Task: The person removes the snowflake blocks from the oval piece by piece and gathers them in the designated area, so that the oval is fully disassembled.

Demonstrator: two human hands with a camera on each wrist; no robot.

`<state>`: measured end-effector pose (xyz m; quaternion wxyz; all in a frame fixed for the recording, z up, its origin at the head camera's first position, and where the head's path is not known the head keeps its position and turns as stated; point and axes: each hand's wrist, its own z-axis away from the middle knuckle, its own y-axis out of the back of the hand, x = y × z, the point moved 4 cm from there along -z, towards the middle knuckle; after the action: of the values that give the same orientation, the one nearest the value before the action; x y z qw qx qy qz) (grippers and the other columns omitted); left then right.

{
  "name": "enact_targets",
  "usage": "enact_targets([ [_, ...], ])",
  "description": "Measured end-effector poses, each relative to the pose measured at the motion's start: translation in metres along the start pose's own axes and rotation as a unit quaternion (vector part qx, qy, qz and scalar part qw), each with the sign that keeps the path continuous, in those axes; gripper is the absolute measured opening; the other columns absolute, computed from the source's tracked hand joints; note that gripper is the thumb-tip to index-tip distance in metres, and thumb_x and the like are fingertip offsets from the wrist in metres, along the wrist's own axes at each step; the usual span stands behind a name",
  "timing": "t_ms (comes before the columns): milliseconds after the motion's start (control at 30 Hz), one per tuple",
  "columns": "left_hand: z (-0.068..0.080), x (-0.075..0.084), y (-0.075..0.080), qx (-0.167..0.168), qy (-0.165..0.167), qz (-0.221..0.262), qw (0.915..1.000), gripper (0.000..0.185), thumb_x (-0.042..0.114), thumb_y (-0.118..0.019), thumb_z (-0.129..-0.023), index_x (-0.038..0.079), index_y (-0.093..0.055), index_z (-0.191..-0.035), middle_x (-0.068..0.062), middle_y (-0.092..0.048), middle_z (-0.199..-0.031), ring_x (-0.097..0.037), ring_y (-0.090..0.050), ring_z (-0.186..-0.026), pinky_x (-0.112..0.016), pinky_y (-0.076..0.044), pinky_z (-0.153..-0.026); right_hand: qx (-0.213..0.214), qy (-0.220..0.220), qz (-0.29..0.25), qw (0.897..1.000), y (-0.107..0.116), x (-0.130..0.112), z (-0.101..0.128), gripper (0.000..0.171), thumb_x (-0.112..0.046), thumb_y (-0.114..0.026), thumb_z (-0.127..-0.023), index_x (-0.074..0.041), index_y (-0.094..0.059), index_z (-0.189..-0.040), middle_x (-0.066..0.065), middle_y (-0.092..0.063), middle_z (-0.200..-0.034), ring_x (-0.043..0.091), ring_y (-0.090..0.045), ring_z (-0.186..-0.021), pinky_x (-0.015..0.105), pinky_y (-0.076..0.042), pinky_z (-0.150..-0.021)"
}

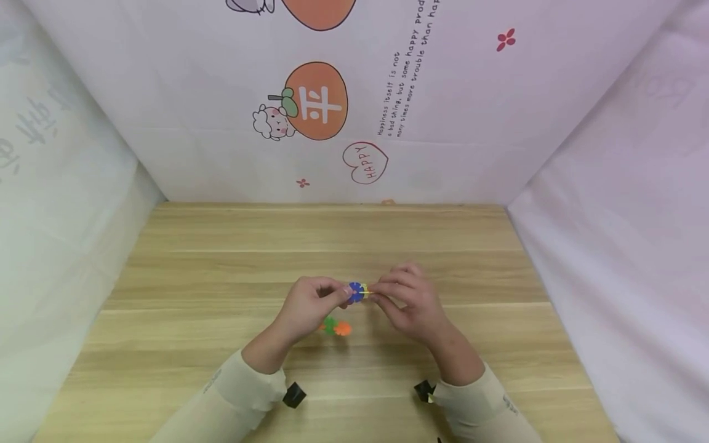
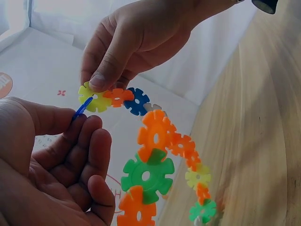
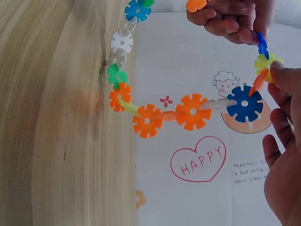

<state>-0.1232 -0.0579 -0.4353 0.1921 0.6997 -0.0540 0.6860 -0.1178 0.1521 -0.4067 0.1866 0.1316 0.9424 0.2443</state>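
Both hands hold a chain (image 3: 193,111) of coloured plastic snowflake discs above a wooden table (image 1: 221,277). My right hand (image 1: 378,293) pinches the yellow end disc (image 2: 94,99) between thumb and finger, seen in the right wrist view as the yellow disc (image 3: 265,62). My left hand (image 1: 339,295) pinches a single blue disc (image 2: 83,109) edge-on, its rim meeting a slot of the yellow one. From there the chain runs through orange, blue (image 3: 244,103), white, orange and green discs and hangs down in a loop (image 1: 336,327) below the hands.
Printed white sheets wall the table in: a back panel (image 1: 332,123) with cartoon fruit and a "HAPPY" heart, plus side panels left and right. Cream sleeves cover both forearms, and a black wrist camera (image 1: 294,394) sits on each.
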Motion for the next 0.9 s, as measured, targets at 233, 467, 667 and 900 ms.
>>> enact_targets([
  [233,0.002,0.001,0.001,0.015,0.014,-0.004,0.9998,0.02,0.028,-0.072,-0.099,0.011,-0.08,-0.093,-0.003,-0.076,-0.086,-0.02,-0.071,-0.088,-0.038,-0.057,-0.081,-0.003,0.009,0.022,1.0,-0.002,-0.002,0.001,0.025,-0.026,-0.067,-0.103,-0.005,-0.079,-0.094,0.002,-0.075,-0.091,0.024,-0.06,-0.086,0.036,-0.047,-0.08],
  [467,0.003,-0.002,0.002,0.029,0.027,-0.004,0.9992,0.018,0.027,-0.074,-0.097,0.012,-0.08,-0.09,-0.003,-0.076,-0.084,-0.019,-0.07,-0.088,-0.037,-0.056,-0.081,-0.005,0.01,0.029,1.0,-0.004,-0.003,0.002,0.027,-0.027,-0.066,-0.104,-0.005,-0.078,-0.093,0.002,-0.074,-0.091,0.024,-0.06,-0.086,0.037,-0.044,-0.082],
  [667,0.003,-0.005,0.005,0.026,0.026,-0.006,0.9993,0.017,0.025,-0.074,-0.097,0.01,-0.08,-0.09,-0.002,-0.076,-0.084,-0.021,-0.071,-0.087,-0.037,-0.056,-0.081,0.002,0.022,0.038,0.999,-0.006,-0.003,0.007,0.024,-0.023,-0.066,-0.104,-0.006,-0.077,-0.093,0.003,-0.074,-0.09,0.024,-0.061,-0.085,0.037,-0.043,-0.082],
  [900,0.009,-0.014,0.047,0.076,0.036,-0.015,0.9963,0.018,0.025,-0.071,-0.099,0.008,-0.078,-0.096,-0.004,-0.077,-0.092,-0.022,-0.07,-0.095,-0.049,-0.053,-0.098,0.054,0.011,0.022,0.998,0.016,0.007,0.011,0.021,-0.017,-0.07,-0.1,-0.001,-0.074,-0.089,0.008,-0.071,-0.086,0.029,-0.06,-0.082,0.038,-0.042,-0.081],
])
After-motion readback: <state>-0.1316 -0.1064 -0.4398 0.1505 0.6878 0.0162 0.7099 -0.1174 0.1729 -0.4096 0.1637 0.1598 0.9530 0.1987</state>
